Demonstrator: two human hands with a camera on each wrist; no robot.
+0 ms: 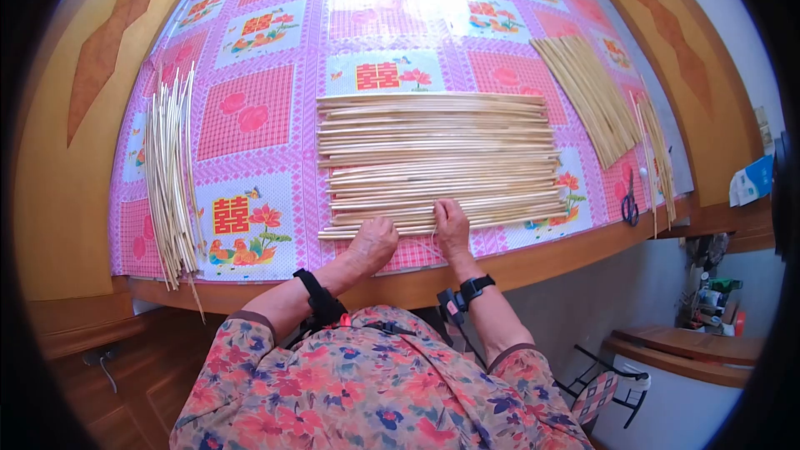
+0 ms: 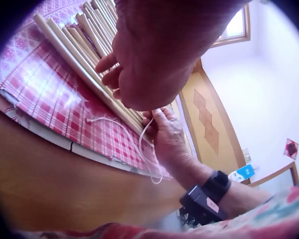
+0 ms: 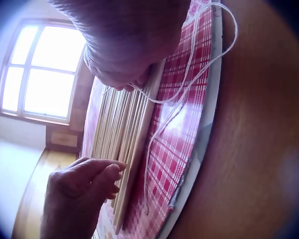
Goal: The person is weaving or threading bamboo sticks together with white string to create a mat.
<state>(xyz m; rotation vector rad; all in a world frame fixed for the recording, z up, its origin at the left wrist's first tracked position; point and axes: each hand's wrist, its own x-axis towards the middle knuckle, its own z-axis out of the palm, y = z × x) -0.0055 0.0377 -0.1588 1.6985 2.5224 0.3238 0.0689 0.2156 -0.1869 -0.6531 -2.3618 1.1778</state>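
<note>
A row of straw-coloured stalks (image 1: 442,158) lies side by side on the patterned tablecloth (image 1: 250,250). At their near edge, the left hand (image 1: 372,243) pinches the nearest stalk (image 3: 131,184) between thumb and curled fingers. Farther right along that edge, the right hand (image 1: 452,229) pinches a white string (image 2: 142,142) close against the stalks. The string's slack loops over the checked cloth toward the table edge, as the right wrist view shows. The right fingertips are partly hidden behind the hand there.
A loose bundle of thin stalks (image 1: 169,183) lies at the left. Another flat row of stalks (image 1: 587,100) is at the right, with thinner stalks (image 1: 658,150) and scissors (image 1: 630,204) near it. The wooden table edge (image 1: 533,260) runs in front of the person.
</note>
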